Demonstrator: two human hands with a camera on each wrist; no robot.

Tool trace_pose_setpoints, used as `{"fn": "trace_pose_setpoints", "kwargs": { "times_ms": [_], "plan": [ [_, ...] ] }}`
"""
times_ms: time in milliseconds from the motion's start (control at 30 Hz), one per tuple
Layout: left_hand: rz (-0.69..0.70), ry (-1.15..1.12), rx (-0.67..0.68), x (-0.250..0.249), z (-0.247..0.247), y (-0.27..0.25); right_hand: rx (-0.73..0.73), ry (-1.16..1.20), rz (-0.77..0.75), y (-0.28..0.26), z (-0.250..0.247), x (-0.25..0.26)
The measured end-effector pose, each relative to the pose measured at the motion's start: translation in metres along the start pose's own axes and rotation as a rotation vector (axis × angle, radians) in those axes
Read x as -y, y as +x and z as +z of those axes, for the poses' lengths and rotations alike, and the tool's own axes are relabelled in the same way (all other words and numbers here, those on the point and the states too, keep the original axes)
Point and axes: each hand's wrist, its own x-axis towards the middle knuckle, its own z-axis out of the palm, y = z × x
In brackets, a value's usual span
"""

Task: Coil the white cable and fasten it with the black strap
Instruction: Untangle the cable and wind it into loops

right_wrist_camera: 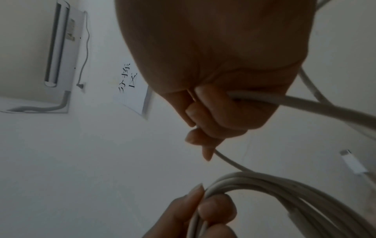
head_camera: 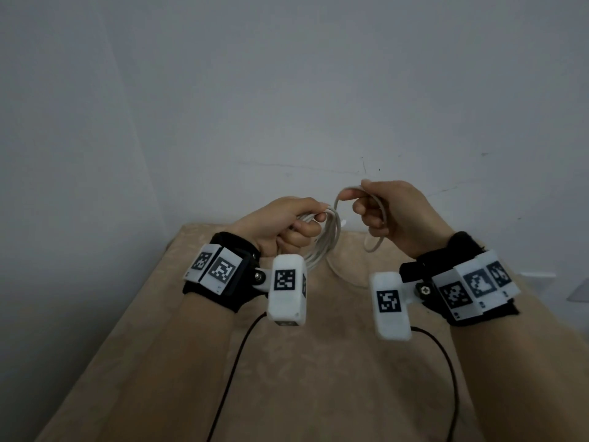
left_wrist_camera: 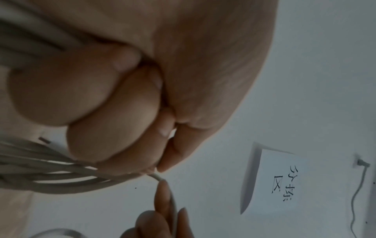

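We have the white cable (head_camera: 322, 240) up in the air between our two hands, above the beige plush cloth (head_camera: 318, 362) that covers the table. Most of it is already gathered into a bundle of loops that our left hand (head_camera: 283, 224) grips, fingers and thumb curled round the strands at the top of the bundle; the loops hang down from that grip. From there one strand arcs across to our right hand (head_camera: 395, 215), which pinches it between thumb and curled fingers, and below that pinch a loose loop dangles, with what looks like a slack tail lying on the cloth under it.

We judge the coiling close to done, and the risks sit at the two grips. In the right wrist view the strands under the left thumb (right_wrist_camera: 215, 209) lie side by side, not locked, so easing that thumb to take in the next loop could let the bundle spring apart. The strand leaving the right pinch crosses another strand, so a twist may be laid into the coil. A white connector (right_wrist_camera: 354, 164) hangs free beyond the right hand and could catch in a loop. We see no black strap in any view, so one hand must let go to fetch it, and the coil may loosen then.
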Motion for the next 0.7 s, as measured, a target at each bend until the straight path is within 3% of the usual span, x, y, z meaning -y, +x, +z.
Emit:
{"fn": "trace_pose_setpoints", "kwargs": {
  "times_ms": [433,700],
  "plan": [
    [0.122,0.017,-0.073,-0.002,0.002,0.005,0.032,-0.201,-0.228,-0.016,0.029,0.015],
    [0.210,-0.084,-0.101,0.005,0.002,0.014,0.110,-0.347,-0.261,-0.015,0.041,0.009]
  ]
}}
